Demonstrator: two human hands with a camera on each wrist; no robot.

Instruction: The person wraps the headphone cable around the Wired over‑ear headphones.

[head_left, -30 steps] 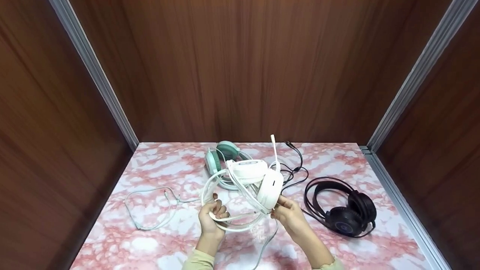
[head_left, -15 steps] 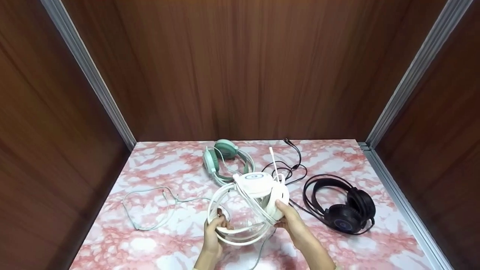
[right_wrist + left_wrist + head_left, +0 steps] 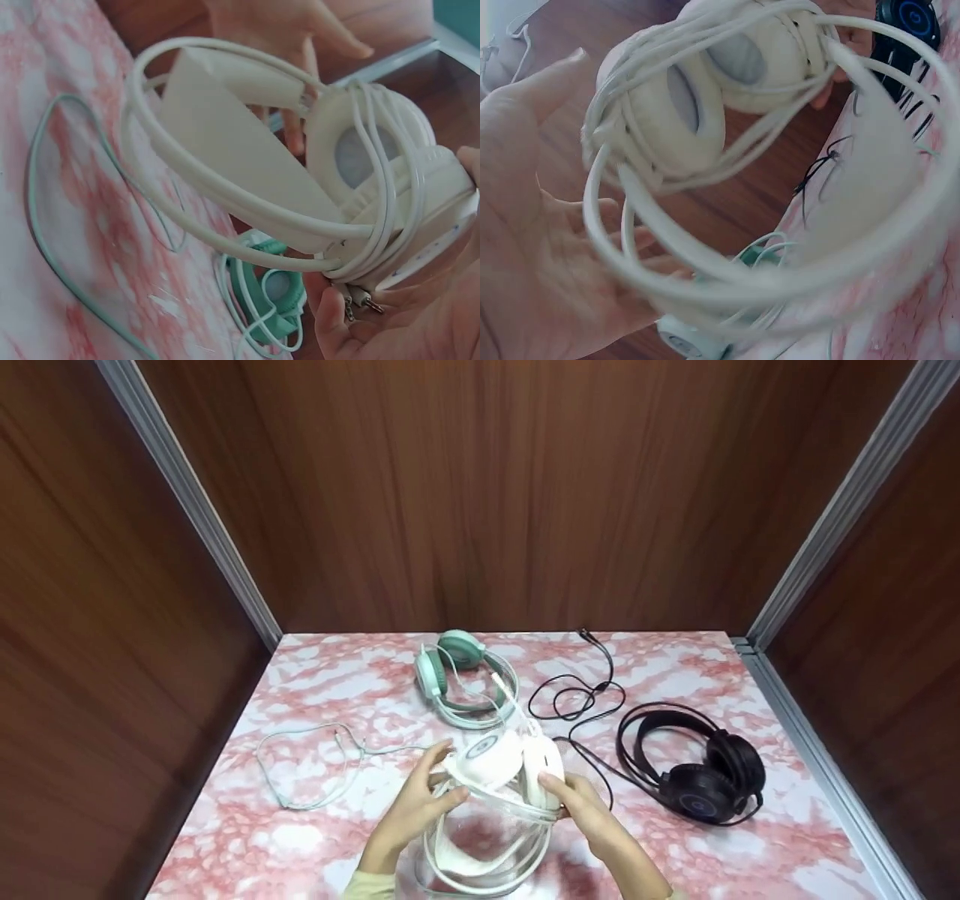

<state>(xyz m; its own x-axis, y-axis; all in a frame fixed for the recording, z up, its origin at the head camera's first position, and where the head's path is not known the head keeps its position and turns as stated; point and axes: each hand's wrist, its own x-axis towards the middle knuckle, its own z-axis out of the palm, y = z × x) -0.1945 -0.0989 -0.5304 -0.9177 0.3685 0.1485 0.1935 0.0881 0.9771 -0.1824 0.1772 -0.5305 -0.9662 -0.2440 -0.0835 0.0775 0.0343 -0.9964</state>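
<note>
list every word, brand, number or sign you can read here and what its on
No words or numbers are legible.
White headset: round emblem on one ear cup, too small to read; bluish marks on the other, too blurred.
Black headset: blue-lit emblem, too small.
Green headset: oval mark, too blurred.

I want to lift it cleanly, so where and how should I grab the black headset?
Probably the headband, from above: it arches away from the ear cups, leaving an open gap to reach into, and the cable trails off to the left.
</note>
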